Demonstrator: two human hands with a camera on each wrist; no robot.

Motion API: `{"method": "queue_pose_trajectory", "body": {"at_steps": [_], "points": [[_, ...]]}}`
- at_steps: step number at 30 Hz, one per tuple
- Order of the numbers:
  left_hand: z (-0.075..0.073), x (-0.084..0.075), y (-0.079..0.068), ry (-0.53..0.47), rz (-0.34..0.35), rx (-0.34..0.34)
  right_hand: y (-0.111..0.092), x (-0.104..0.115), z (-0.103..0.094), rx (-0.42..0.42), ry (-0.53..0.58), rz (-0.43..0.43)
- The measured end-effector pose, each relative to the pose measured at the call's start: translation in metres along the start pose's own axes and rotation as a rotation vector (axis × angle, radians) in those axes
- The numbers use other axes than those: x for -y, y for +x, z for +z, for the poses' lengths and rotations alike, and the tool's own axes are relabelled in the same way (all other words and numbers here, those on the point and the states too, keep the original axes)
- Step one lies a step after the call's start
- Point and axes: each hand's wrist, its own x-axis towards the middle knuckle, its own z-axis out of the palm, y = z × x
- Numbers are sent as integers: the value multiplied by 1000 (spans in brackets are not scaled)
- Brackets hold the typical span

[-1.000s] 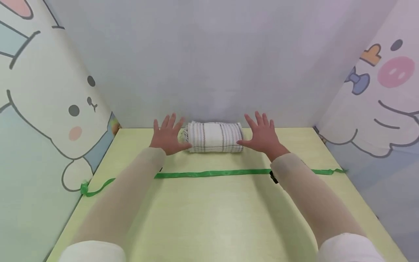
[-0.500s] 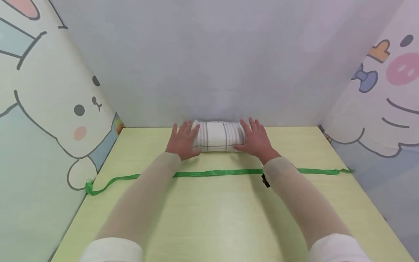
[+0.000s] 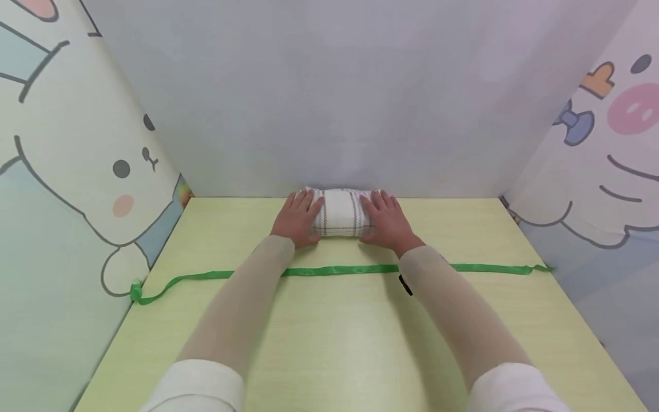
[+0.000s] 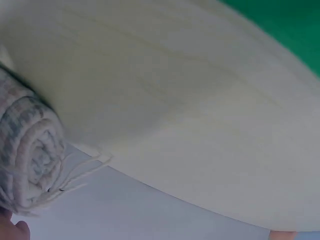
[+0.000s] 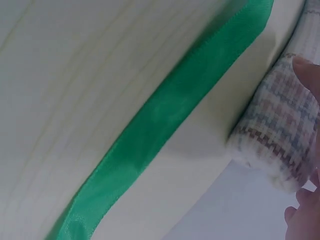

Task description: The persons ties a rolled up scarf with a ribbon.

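Note:
A rolled-up striped towel (image 3: 341,213) with white fringe lies at the back of the table (image 3: 329,320), close to the rear wall. My left hand (image 3: 297,222) lies over its left end, fingers extended across the top and thumb low at the front. In the left wrist view the coiled end of the towel (image 4: 37,150) shows loose strands, with fingertips (image 4: 12,227) beyond it. On the other end rests my right hand (image 3: 388,223), fingers likewise extended. The right wrist view has my right thumb (image 5: 305,75) on the woven side and fingertips past the far edge.
A green ribbon (image 3: 340,270) stretches across the table in front of the towel, running under both forearms. Plain cloth forms the rear wall (image 3: 329,103). Cartoon-printed panels stand at the left (image 3: 62,200) and right (image 3: 612,189) edges of the table.
Both hands have moved inward from beside the towel's ends until they lie over it. The spread fingers have come closer together. The towel has stayed in about the same place.

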Motion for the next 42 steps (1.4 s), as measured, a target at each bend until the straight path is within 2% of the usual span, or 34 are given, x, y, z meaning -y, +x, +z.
{"method": "queue_pose_trajectory", "body": {"at_steps": [7, 15, 23, 34, 42], "points": [[-5, -7, 13, 3, 0, 42, 10, 8, 4, 41, -30, 18], [-7, -16, 23, -16, -96, 113, 19, 13, 9, 31, -5, 39], [-6, -22, 28, -66, -165, 143, 24, 17, 10, 30, -64, 43], [11, -22, 31, -111, -213, 105, 29, 22, 17, 34, -104, 50], [16, -22, 29, -81, -208, 74, 29, 22, 24, -8, -124, 47]]}}
